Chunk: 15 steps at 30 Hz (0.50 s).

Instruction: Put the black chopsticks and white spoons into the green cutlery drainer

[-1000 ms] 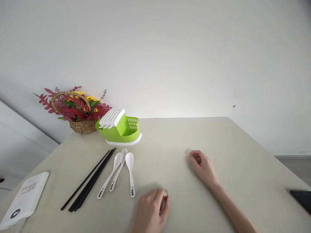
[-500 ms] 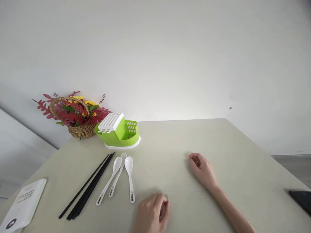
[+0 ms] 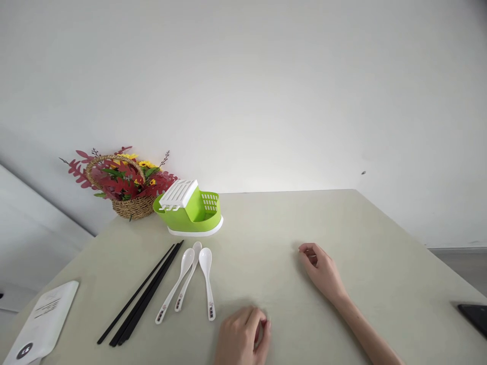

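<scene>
My left hand (image 3: pixel 244 334) rests on the table near its front edge, fingers curled in towards the thumb and nothing in them. Farther right, my right hand (image 3: pixel 320 267) lies on its side on the tabletop, loosely closed and holding nothing. Left of my left hand are three white spoons, the closest being the right-hand spoon (image 3: pixel 207 281); the left spoon (image 3: pixel 175 286) and the middle spoon (image 3: pixel 189 279) lie close together. Beside them several black chopsticks (image 3: pixel 146 299) lie slantwise. Behind the spoons stands a green utensil holder (image 3: pixel 178 220) with a white slotted top and white base.
A wicker basket (image 3: pixel 135 208) of red and yellow artificial flowers stands at the back left, by the wall. A white flat object with printed text (image 3: pixel 47 317) lies at the left edge. At the far right is a dark phone-like object (image 3: pixel 475 317).
The view has turned slightly, so everything appears a little lower and farther right. Both hands keep their pose and place on the table.
</scene>
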{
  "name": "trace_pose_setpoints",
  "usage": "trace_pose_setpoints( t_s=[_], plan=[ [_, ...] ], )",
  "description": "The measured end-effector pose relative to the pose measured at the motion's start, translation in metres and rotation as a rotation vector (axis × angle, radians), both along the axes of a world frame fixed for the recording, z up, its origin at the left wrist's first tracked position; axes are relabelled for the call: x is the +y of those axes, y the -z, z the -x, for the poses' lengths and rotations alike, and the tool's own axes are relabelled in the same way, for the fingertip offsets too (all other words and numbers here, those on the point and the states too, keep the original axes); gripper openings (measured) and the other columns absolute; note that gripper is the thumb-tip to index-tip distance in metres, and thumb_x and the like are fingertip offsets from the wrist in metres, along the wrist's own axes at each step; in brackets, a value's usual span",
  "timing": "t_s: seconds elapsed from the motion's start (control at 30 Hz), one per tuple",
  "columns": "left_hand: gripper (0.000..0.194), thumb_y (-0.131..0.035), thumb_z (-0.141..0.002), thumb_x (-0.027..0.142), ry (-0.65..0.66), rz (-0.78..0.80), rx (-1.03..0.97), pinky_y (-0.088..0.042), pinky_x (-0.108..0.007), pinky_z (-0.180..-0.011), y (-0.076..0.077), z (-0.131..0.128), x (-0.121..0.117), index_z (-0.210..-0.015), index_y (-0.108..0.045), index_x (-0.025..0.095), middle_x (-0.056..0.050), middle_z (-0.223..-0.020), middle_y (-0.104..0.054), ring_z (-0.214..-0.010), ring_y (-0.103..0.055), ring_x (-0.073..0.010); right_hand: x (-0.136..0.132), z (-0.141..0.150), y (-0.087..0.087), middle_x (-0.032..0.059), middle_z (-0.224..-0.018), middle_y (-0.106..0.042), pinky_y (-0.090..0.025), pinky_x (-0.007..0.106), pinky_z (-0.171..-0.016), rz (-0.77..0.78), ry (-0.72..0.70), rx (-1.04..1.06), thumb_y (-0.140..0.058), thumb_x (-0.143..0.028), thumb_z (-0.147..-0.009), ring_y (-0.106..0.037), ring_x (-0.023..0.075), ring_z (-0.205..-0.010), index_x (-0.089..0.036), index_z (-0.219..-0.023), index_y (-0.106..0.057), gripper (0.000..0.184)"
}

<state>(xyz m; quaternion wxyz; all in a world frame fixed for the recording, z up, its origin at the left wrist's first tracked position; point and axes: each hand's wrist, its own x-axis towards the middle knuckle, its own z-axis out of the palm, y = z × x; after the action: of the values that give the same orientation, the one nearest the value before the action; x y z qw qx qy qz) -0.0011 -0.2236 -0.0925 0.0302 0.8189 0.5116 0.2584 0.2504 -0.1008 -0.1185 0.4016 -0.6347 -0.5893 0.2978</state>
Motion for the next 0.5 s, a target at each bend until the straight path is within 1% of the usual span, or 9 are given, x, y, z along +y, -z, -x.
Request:
trace_pose_setpoints(
  t_s=[0.23, 0.4, 0.5],
  plan=[
    [0.016, -0.051, -0.093, 0.012, 0.006, 0.037, 0.012, -0.038, -0.026, -0.050, 0.001, 0.003, -0.001, -0.082, -0.051, 0.024, 0.005, -0.065, -0.060, -0.052, -0.056, -0.0115, 0.000, 0.002, -0.001, 0.0052, -0.096, -0.072, -0.051, 0.034, -0.067, -0.011, 0.000, -0.009, -0.051, -0.047, -0.093, -0.064, 0.0202, -0.071, -0.026, -0.099, -0.064, 0.026],
    [0.016, -0.054, -0.088, 0.010, -0.015, -0.031, -0.044, -0.035, -0.027, -0.048, 0.015, 0.003, 0.001, -0.082, -0.052, 0.025, 0.005, -0.062, -0.057, -0.049, -0.055, -0.0126, 0.000, 0.003, -0.001, 0.0042, -0.093, -0.072, -0.050, 0.033, -0.066, -0.025, -0.004, -0.012, -0.050, -0.046, -0.093, -0.063, 0.0198, -0.069, -0.026, -0.098, -0.064, 0.025],
    [0.018, -0.054, -0.085, 0.008, -0.017, -0.040, -0.070, -0.035, -0.026, -0.048, 0.023, 0.003, 0.002, -0.087, -0.052, 0.026, 0.007, -0.061, -0.056, -0.047, -0.054, -0.0125, 0.000, 0.004, -0.001, 0.0035, -0.093, -0.072, -0.049, 0.033, -0.064, -0.009, -0.008, -0.004, -0.050, -0.046, -0.094, -0.063, 0.0191, -0.067, -0.027, -0.099, -0.063, 0.024]
  ],
)
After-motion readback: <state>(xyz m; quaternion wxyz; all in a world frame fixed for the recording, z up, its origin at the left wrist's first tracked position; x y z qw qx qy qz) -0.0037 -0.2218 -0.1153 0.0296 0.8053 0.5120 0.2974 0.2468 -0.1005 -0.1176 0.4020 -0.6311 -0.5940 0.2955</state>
